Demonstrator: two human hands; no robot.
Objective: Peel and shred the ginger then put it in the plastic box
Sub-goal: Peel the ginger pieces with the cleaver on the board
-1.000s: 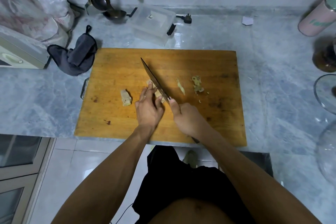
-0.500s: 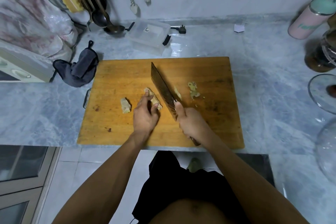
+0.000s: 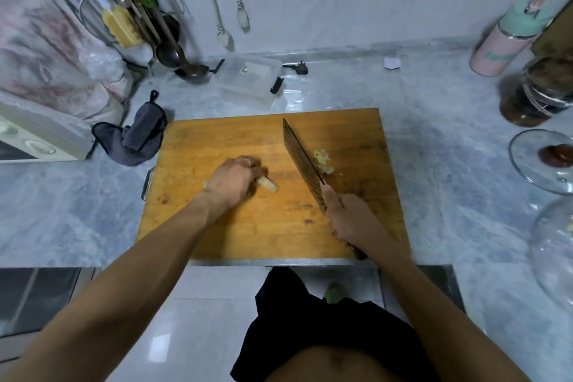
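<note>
**Person holding ginger and a cleaver over a wooden cutting board**

Seen from above, a person is standing at a grey marble bench (image 3: pixel 449 164) with a wooden cutting board (image 3: pixel 248 226) lying in front of them. The left hand (image 3: pixel 231 180) is resting on the board with its fingers curled around a piece of ginger (image 3: pixel 269 184), whose pale end is sticking out to the right of the fingers. The right hand (image 3: pixel 348 219) is gripping the handle of a cleaver (image 3: pixel 302 160), clenched around it, and the broad blade is pointing away from the person, angled toward the far edge of the board. The cleaver is sitting apart from the held ginger, to its right. Just beside the blade, on its right, a small pile of ginger scraps (image 3: pixel 322 160) is lying on the board.

Beyond the far edge of the board, a clear plastic box (image 3: pixel 248 80) with black clips is sitting on the bench near the wall. A dark grey cloth (image 3: pixel 136 136) is lying crumpled just off the board's far left corner. A pink and green bottle (image 3: pixel 508 40) is leaning at the far right
</note>
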